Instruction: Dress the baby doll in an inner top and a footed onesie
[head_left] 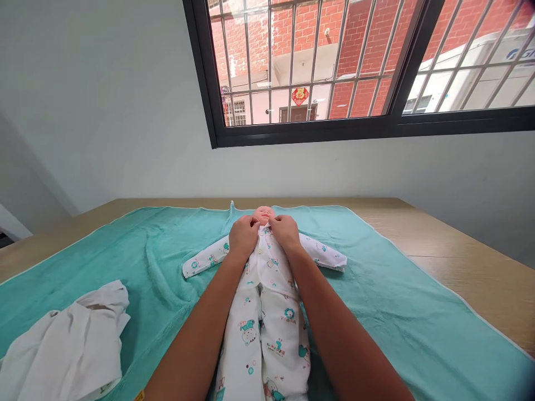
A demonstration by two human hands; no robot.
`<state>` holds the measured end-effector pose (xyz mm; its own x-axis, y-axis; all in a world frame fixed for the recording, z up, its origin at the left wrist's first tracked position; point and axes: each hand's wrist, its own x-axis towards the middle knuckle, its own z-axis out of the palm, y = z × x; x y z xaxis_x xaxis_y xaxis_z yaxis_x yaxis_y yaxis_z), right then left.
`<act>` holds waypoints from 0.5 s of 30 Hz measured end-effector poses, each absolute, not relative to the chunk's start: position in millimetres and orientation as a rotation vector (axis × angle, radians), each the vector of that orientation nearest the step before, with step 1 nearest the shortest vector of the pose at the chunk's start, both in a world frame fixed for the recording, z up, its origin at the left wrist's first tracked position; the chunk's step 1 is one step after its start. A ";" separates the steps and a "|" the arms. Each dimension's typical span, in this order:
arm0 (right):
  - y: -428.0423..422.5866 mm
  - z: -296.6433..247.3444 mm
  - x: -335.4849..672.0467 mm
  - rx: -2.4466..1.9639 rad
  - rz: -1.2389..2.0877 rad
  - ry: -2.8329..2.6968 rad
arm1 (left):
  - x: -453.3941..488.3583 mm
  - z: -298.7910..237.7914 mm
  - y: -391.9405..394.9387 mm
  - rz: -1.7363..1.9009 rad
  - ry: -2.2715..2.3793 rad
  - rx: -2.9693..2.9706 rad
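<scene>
A baby doll [264, 213] lies on its back, its head toward the wall, dressed in a white printed baby shirt [267, 259] with long sleeves spread to both sides. Matching printed pants [276, 340] cover its legs toward me. My left hand [244, 236] pinches the left side of the shirt's collar just under the doll's chin. On the opposite side of the collar, my right hand [285, 229] pinches the cloth in the same way. Both hands are closed, and the fingertips hide part of the neckline.
Under the doll a teal blanket [368, 301] is spread over a wooden table [472, 250]. A crumpled white cloth [79, 340] rests at the lower left. Behind the table stand a pale wall and a barred window [309, 131] with a dark frame.
</scene>
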<state>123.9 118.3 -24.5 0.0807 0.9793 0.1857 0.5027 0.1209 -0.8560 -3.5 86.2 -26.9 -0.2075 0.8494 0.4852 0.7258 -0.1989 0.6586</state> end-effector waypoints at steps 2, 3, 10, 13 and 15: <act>120.9 -26.3 123.9 -1.415 0.870 -1.379 | -3.3 -26.8 85.6 1.369 1.920 1.870; 121.7 -26.4 124.0 -1.372 0.948 -1.322 | -3.3 -26.4 85.3 1.369 1.913 1.856; 113.3 -12.3 126.2 -1.286 1.147 -1.488 | -4.9 -20.2 84.8 1.502 1.677 1.475; 107.6 -4.9 125.6 -1.332 1.001 -1.671 | -5.0 -18.5 85.6 1.523 1.590 1.351; 105.1 -1.2 125.0 -1.365 0.976 -1.683 | -4.4 -18.1 85.8 1.530 1.563 1.308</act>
<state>125.0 105.1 -1.2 -0.1536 0.9845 0.0842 0.4158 0.1417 -0.8984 -4.4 85.8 -18.1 -0.3469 0.9116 0.2207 0.2403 -0.1411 0.9604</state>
